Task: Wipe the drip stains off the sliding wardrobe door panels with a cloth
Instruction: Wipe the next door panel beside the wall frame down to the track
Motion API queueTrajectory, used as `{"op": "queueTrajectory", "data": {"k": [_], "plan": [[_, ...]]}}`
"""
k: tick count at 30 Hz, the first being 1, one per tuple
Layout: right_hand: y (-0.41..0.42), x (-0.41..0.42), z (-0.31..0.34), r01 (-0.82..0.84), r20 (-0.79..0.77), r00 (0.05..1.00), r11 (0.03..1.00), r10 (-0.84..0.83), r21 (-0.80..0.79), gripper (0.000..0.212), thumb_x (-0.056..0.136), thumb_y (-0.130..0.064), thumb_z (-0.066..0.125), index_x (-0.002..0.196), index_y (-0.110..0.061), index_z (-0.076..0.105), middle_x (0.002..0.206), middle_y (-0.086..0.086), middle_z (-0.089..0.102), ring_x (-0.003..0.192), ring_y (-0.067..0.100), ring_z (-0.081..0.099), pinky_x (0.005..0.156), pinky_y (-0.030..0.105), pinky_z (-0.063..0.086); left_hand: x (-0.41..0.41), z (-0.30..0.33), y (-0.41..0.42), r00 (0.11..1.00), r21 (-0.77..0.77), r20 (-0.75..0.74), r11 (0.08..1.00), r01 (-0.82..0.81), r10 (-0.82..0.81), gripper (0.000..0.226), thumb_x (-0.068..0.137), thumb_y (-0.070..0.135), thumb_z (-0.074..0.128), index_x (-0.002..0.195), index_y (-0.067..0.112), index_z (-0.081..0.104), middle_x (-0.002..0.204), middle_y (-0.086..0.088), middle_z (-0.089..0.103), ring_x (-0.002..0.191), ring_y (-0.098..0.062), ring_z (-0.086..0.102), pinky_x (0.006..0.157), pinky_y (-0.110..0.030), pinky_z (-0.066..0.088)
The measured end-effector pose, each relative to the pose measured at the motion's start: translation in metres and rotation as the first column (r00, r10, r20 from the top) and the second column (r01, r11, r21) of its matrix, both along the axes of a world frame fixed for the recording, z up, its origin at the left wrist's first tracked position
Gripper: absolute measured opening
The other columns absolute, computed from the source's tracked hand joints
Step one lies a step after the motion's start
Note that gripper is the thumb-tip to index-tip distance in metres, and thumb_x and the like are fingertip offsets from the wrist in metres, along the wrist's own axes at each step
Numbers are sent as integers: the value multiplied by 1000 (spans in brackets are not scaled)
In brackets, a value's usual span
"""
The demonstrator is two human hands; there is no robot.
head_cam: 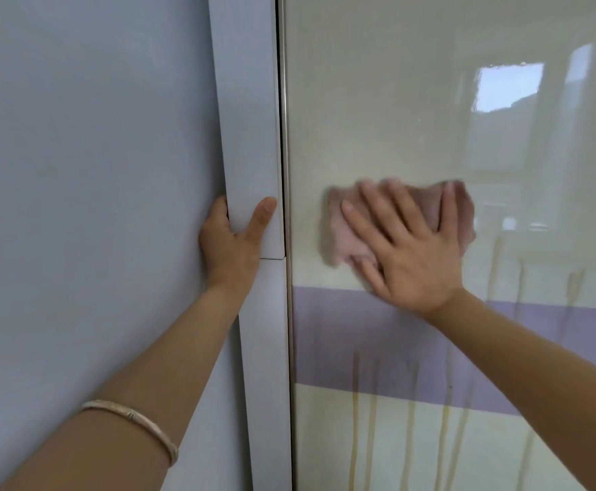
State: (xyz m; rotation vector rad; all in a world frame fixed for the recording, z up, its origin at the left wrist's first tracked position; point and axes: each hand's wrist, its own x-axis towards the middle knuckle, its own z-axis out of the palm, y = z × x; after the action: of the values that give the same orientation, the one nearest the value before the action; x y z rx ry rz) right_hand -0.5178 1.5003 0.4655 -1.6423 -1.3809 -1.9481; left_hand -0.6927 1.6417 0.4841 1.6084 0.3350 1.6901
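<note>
One hand flat on a cloth against the glossy door panel, the other hooked round the frame post.

The right hand (409,249), fingers straight and spread, presses a pink cloth (342,235) flat to the cream door panel (395,101) near its left edge, just above the purple band (342,334). Yellowish drip stains (409,441) run below and to the right. The left hand (231,242) grips the pale frame post (247,118), thumb across its front; a bracelet (137,419) circles that forearm.
</note>
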Motion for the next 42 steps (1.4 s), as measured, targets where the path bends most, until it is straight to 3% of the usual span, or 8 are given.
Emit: {"op": "queueTrajectory", "data": {"k": [8,12,16,23,27,31,37,42], "plan": [[2,-11,-76,70,-115,991,997,-73,-32,60,94,-49,31,149,-25,28,158,3,22,150,21,2,113,64,-3,-1,0,-4,1000,-13,6,1000,15,-15,46,68,48,66,101,17,59,99,7,65,90,-2,63,82,-18,50],[-9,-5,-37,6,-14,1000,993,-7,-114,58,94,-47,33,147,-26,36,156,1,29,145,23,22,111,64,2,-2,1,-4,1000,-9,-3,1000,14,-14,42,72,46,72,101,18,59,98,9,65,91,-2,63,82,-18,49],[-9,1,30,-27,-73,997,996,34,86,55,99,-47,31,145,-22,44,152,8,37,141,27,29,110,63,7,-2,2,-4,1000,-18,2,999,28,-28,43,70,47,67,103,20,58,100,11,65,93,0,63,83,-17,49],[-12,1,-67,92,-113,989,995,-95,-26,59,97,-51,25,150,-25,27,163,1,7,150,22,1,112,65,-2,-3,1,-6,1000,-30,-18,1000,9,-10,42,72,44,68,103,16,59,100,5,65,90,-5,63,82,-19,50],[-30,9,-38,27,-8,1000,991,-29,-128,58,95,-50,32,148,-25,33,157,2,27,147,22,16,111,65,5,-9,6,-7,997,-29,-70,999,23,-25,33,81,33,70,107,15,60,104,3,66,91,-4,63,82,-17,50],[-34,15,15,39,-116,993,997,-31,69,56,99,-49,29,147,-21,40,154,7,34,142,27,25,111,62,5,-6,6,-7,999,-62,-41,998,24,-27,33,78,34,71,105,18,61,100,6,66,89,-2,63,80,-18,50],[-23,1,-68,43,-178,982,994,-61,-103,61,95,-48,30,150,-22,26,159,7,17,149,23,-3,111,67,-6,-7,5,-8,999,-84,-26,996,42,-44,37,73,41,70,102,22,61,98,12,66,91,-2,64,82,-20,50],[-33,8,-38,-2,-69,998,991,-7,-131,57,99,-49,23,148,-22,34,156,4,28,146,25,19,112,64,-2,-8,6,-11,998,-74,-43,996,41,-45,43,66,48,67,101,23,61,97,14,65,89,2,63,80,-17,50]]}}
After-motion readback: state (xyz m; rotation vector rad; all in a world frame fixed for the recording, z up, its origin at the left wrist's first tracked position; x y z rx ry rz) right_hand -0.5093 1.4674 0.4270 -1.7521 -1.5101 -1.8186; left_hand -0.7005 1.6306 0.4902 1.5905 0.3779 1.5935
